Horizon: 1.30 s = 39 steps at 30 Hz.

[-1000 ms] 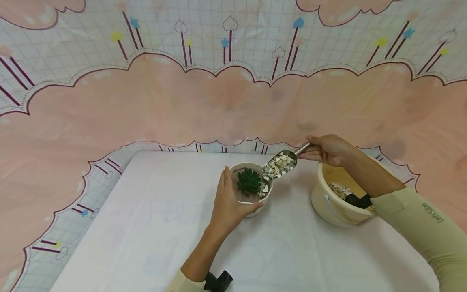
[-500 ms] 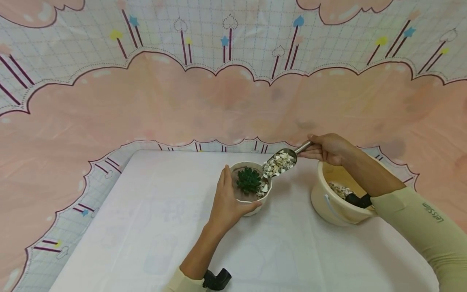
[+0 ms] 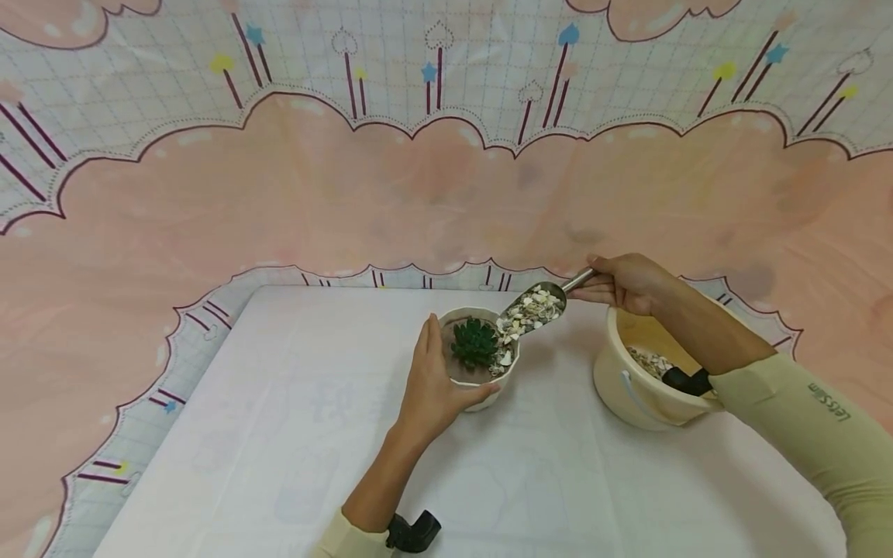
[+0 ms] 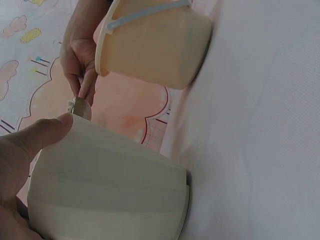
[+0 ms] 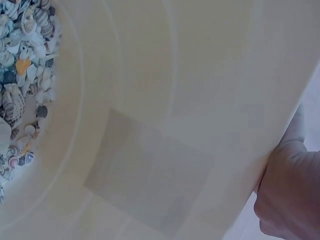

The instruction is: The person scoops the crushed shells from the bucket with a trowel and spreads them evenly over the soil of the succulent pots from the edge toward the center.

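My left hand (image 3: 431,391) grips a white faceted pot (image 4: 110,180), fingers along its left side and thumb on the front near the rim. A green succulent (image 3: 475,343) grows in greyish soil, with a small patch of shell pieces (image 3: 502,361) at its right. My right hand (image 3: 633,283) pinches the handle of a metal scoop (image 3: 579,279) from above right. Heaped with small shells (image 3: 537,308), the scoop slants down to the left, its tip over the pot's right rim. In the right wrist view, part of the right hand (image 5: 290,187) appears beyond the bucket wall.
A cream bucket (image 3: 624,395) with a pale handle stands right of the pot, beneath my right forearm. Mixed shells (image 5: 25,75) lie on its bottom. White cloth covers the table (image 3: 279,434); a patterned pink backdrop (image 3: 418,194) hangs behind.
The scoop tip has shifted slightly left over the pot, and shells at its tip now reach down toward the succulent's right side. My left hand has stayed on the pot.
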Each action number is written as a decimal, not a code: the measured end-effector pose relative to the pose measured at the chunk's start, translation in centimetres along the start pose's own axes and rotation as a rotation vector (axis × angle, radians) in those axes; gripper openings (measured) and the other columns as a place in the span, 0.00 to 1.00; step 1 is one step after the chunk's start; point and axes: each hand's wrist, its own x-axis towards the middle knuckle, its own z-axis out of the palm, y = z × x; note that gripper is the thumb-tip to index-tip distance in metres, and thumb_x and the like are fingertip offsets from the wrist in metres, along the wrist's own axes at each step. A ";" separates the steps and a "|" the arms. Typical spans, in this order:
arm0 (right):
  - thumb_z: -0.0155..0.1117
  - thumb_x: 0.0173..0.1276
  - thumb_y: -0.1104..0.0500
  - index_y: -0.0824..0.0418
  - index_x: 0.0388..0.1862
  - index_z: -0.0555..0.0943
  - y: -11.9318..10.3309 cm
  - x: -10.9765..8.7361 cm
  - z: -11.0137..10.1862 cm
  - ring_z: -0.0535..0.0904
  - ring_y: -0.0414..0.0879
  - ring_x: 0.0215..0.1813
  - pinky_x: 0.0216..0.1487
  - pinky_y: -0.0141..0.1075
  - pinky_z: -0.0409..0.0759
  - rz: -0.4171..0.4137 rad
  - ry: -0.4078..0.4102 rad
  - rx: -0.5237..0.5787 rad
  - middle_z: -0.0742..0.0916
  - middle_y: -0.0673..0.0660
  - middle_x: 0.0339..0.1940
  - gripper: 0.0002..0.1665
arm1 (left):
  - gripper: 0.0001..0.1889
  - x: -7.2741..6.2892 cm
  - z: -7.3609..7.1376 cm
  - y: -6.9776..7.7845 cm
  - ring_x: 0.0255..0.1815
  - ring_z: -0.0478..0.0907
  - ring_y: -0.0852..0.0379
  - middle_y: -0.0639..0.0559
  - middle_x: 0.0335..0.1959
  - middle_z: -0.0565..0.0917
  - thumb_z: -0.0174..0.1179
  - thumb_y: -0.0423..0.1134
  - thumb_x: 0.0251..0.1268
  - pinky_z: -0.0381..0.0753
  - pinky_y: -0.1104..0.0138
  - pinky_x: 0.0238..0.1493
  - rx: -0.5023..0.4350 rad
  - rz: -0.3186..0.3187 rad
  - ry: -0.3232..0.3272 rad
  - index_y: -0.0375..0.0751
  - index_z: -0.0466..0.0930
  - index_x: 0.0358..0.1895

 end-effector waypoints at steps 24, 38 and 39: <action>0.42 0.89 0.54 0.70 0.37 0.84 1.4 -2.3 3.0 0.92 0.55 0.39 0.51 0.39 0.86 -0.022 0.093 0.070 0.91 0.69 0.36 0.30 | 0.72 -0.1 -2.8 -1.5 0.84 0.50 0.38 0.34 0.84 0.51 0.87 0.49 0.45 0.60 0.45 0.78 -0.026 0.073 -0.088 0.28 0.42 0.84; 0.43 0.89 0.54 0.70 0.35 0.85 0.6 -1.9 3.7 0.92 0.54 0.37 0.49 0.38 0.86 -0.005 0.141 0.081 0.91 0.67 0.36 0.30 | 0.72 1.0 -3.8 -1.4 0.84 0.49 0.38 0.34 0.85 0.49 0.87 0.48 0.44 0.60 0.45 0.78 -0.030 0.049 -0.157 0.29 0.42 0.85; 0.43 0.89 0.54 0.69 0.35 0.85 0.5 -1.9 3.7 0.92 0.53 0.37 0.49 0.38 0.86 -0.005 0.142 0.078 0.91 0.67 0.36 0.30 | 0.72 1.1 -3.9 -1.3 0.84 0.49 0.38 0.34 0.85 0.49 0.87 0.49 0.45 0.60 0.45 0.78 -0.024 0.042 -0.160 0.30 0.42 0.85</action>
